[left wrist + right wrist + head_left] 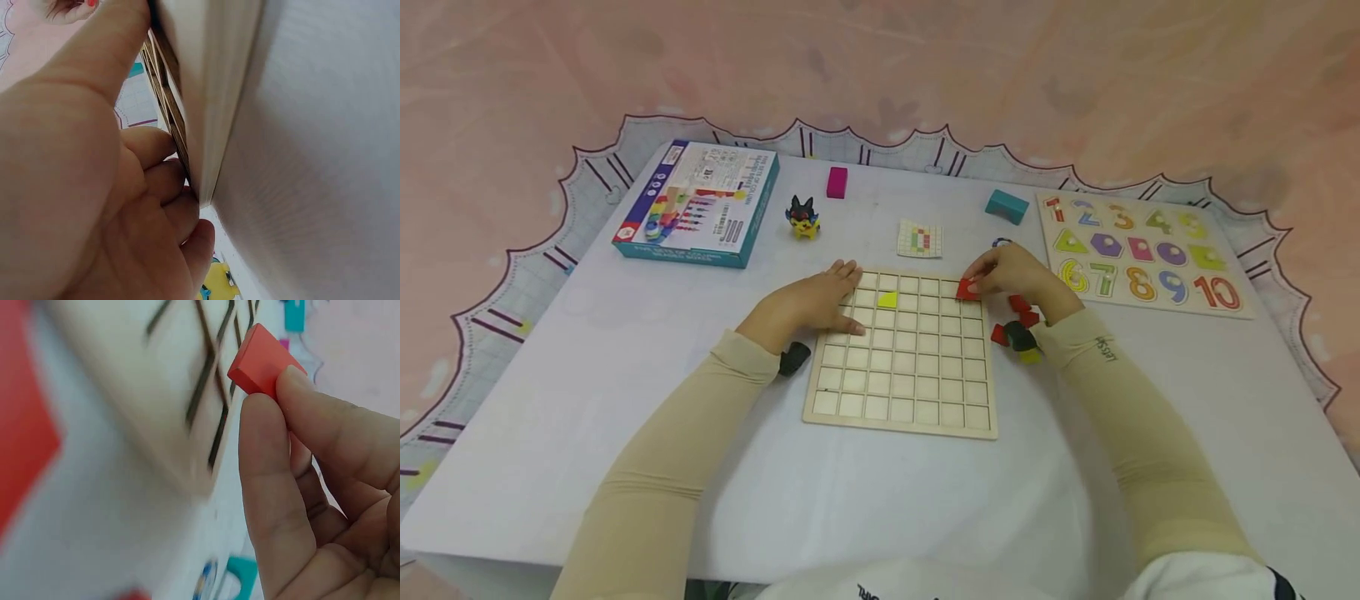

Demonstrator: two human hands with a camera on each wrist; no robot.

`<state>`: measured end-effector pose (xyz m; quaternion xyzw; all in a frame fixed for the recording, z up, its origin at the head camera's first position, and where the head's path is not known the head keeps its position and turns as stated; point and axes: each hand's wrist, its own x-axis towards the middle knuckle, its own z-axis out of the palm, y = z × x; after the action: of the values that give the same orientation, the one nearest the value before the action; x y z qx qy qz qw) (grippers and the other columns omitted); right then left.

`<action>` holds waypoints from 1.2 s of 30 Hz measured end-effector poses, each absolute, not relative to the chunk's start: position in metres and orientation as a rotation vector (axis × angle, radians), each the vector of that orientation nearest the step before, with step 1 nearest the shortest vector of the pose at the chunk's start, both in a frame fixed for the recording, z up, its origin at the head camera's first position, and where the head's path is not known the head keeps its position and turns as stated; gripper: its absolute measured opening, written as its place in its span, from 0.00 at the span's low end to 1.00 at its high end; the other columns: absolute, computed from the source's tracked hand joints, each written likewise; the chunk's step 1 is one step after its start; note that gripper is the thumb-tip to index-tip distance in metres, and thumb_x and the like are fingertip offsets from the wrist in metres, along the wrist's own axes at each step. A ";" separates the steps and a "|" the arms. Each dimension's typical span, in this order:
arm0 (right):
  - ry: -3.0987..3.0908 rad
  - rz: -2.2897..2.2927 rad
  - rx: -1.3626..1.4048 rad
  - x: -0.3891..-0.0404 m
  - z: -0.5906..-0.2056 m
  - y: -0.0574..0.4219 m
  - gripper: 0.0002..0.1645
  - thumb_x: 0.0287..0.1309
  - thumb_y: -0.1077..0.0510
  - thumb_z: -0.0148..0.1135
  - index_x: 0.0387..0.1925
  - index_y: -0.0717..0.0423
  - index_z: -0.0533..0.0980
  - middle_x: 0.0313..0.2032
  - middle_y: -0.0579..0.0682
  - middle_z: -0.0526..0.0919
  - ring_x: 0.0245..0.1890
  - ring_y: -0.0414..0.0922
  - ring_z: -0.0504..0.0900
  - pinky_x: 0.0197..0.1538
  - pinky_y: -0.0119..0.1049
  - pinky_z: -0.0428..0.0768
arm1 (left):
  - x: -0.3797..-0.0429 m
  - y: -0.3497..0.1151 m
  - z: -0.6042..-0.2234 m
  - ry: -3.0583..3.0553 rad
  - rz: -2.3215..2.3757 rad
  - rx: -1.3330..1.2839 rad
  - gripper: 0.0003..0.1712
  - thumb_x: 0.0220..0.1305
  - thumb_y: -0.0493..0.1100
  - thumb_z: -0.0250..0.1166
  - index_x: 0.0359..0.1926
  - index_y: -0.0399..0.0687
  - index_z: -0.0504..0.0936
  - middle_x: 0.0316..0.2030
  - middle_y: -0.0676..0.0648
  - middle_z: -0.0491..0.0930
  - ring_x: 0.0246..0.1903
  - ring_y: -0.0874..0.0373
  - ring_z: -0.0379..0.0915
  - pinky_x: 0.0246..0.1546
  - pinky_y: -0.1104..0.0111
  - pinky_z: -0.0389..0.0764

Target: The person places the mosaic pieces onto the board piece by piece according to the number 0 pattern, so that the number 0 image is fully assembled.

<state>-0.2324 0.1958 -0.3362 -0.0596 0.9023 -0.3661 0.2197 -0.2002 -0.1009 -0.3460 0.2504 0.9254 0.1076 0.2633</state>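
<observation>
A wooden grid board (925,358) lies on the white table, with one yellow tile (887,299) in an upper-left cell. My left hand (811,302) rests on the board's left edge, fingers stretched over the rim and thumb across the cells. In my right hand (1024,277) a red square tile (262,359) is pinched between thumb and fingers, at the board's top-right corner. The right wrist view shows the tile held tilted above the board. Several red tiles (1019,303), a black piece (1019,335) and a yellow piece (1030,356) lie below my right hand.
A small pattern card (920,239) lies beyond the board. Behind stand a toy figurine (803,219), a pink block (837,182) and a teal block (1007,207). A game box (700,200) is far left, a number puzzle (1142,250) right. Dark pieces (794,358) sit by my left wrist.
</observation>
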 end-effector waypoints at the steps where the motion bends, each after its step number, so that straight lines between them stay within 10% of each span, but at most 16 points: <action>1: 2.490 -1.015 -0.176 -0.232 -0.337 0.191 0.15 0.51 0.64 0.64 0.42 0.66 0.78 0.34 0.51 0.77 0.36 0.44 0.72 0.39 0.30 0.75 | -0.200 -0.101 -0.345 2.501 0.289 0.677 0.57 0.56 0.61 0.61 0.71 0.39 0.38 0.72 0.40 0.33 0.71 0.46 0.24 0.71 0.56 0.38; 36: 2.487 -0.873 -0.273 -0.227 -0.345 0.112 0.09 0.51 0.64 0.65 0.37 0.60 0.82 0.28 0.48 0.78 0.28 0.41 0.75 0.33 0.30 0.76 | -0.198 -0.100 -0.343 2.499 0.318 0.665 0.57 0.56 0.62 0.61 0.71 0.39 0.39 0.72 0.40 0.34 0.71 0.46 0.25 0.71 0.55 0.39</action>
<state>-0.2268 0.1116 -0.3450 -0.0999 0.9103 -0.3197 0.2433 -0.1983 -0.0996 -0.3430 0.2460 0.9249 0.1175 0.2651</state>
